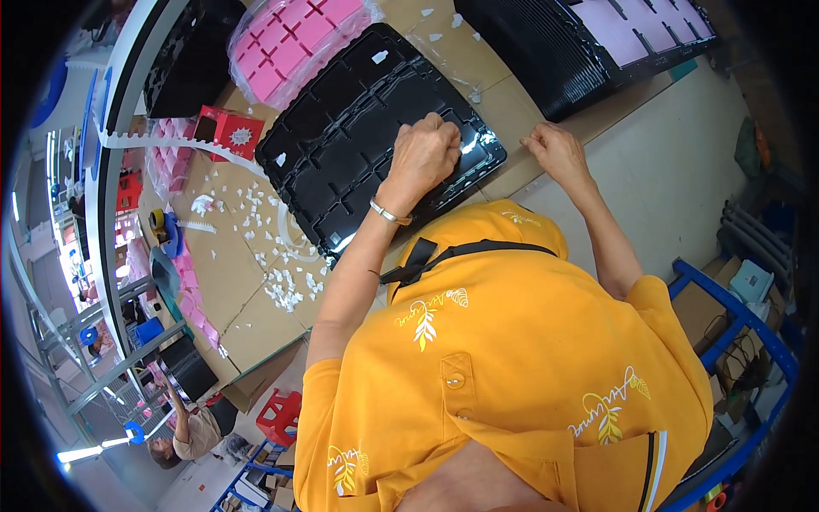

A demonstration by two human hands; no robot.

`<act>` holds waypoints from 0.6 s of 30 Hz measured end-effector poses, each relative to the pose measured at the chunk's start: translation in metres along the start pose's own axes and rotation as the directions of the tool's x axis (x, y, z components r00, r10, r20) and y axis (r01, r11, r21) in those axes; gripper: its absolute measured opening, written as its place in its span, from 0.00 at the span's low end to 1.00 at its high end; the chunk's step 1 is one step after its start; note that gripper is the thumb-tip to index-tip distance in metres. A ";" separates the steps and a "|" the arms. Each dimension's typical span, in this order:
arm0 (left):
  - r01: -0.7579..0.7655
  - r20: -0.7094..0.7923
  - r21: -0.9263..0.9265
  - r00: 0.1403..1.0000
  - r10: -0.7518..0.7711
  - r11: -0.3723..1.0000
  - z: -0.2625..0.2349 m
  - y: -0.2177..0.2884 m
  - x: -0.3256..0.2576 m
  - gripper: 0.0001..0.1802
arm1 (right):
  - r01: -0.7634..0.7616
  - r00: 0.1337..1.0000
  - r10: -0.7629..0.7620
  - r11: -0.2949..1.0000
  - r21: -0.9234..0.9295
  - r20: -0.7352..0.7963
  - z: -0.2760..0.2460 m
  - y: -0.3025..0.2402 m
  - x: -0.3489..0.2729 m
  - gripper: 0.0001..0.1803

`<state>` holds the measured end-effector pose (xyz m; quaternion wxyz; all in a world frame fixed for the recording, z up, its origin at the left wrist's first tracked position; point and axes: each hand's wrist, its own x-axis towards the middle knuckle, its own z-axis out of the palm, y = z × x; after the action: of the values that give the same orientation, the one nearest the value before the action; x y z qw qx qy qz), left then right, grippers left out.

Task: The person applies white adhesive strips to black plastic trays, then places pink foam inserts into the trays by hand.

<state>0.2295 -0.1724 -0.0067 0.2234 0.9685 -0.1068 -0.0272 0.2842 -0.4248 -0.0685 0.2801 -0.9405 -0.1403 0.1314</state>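
Note:
A shiny black plastic tray (341, 128) with molded ridges lies at an angle on the table in front of me. My left hand (426, 154) is closed over the tray's near right part, its fingers curled down close to the surface; whatever they may pinch is hidden. Off the tray's right side, above the table's near edge, my right hand (556, 155) is closed with thumb and fingertips together. Anything between them is too small to make out. Small white pieces (380, 57) lie on the tray's far and left parts.
Stacked black trays (546, 60) with a pale pink insert stand at right. Bagged pink foam (294, 38) lies behind the tray. A red box (229, 128), a white toothed strip (183, 143) and scattered white scraps (281, 286) are at left. Another person (192, 431) works at far left.

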 end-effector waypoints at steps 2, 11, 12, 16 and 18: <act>0.028 0.044 0.012 0.999 -0.028 1.000 0.000 -0.002 0.002 0.08 | 0.006 1.000 -0.006 1.000 -0.001 -0.001 0.000 0.000 -0.001 0.15; -0.232 -0.006 0.024 0.973 0.232 0.973 0.001 -0.009 0.001 0.04 | 0.010 1.000 -0.010 1.000 0.019 0.008 0.000 -0.005 -0.001 0.15; -0.241 -0.007 0.022 0.970 0.241 0.970 0.002 -0.009 0.002 0.04 | 0.021 1.000 -0.021 1.000 0.014 0.001 0.000 -0.004 0.000 0.15; -0.284 -0.017 0.056 0.958 0.285 0.957 0.002 -0.005 0.002 0.06 | 0.027 1.000 -0.027 1.000 0.008 0.007 0.002 -0.003 0.000 0.15; -0.300 -0.026 0.089 0.953 0.303 0.950 0.001 -0.006 -0.002 0.07 | 0.027 1.000 -0.027 1.000 0.009 0.014 0.003 -0.001 0.001 0.15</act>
<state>0.2291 -0.1667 -0.0100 0.1859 0.9497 -0.2500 0.0307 0.2836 -0.4224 -0.0702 0.2851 -0.9363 -0.1542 0.1349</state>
